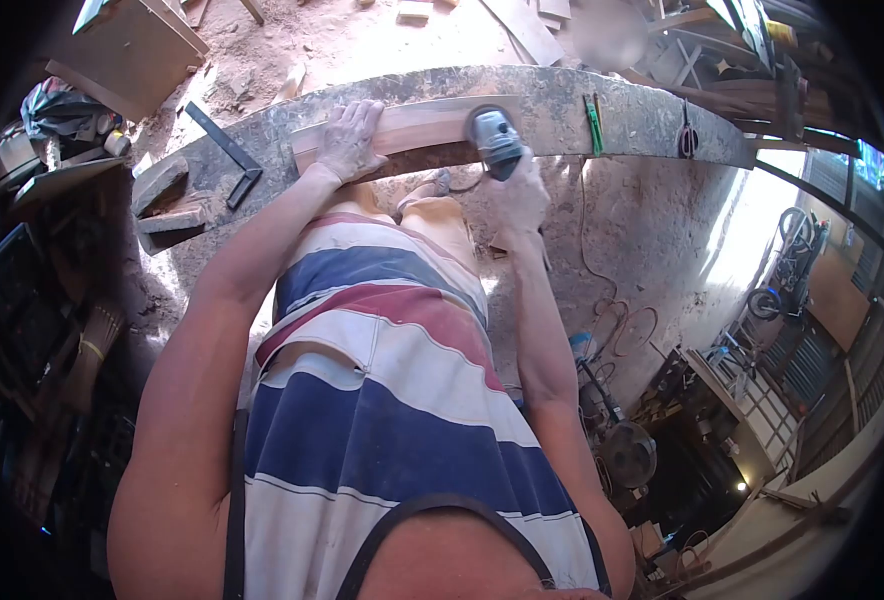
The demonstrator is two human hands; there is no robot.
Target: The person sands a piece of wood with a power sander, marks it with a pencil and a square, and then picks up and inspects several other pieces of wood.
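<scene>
Fingers of right hand closed round power tool at wooden board; left hand on board, fingers slightly spread

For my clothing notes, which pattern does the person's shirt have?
The shirt has broad stripes in white, navy blue and dull red; the head view shows it best.

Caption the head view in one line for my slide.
Left hand steadies a wooden board on the bench while the right hand holds a power tool against it.
</scene>
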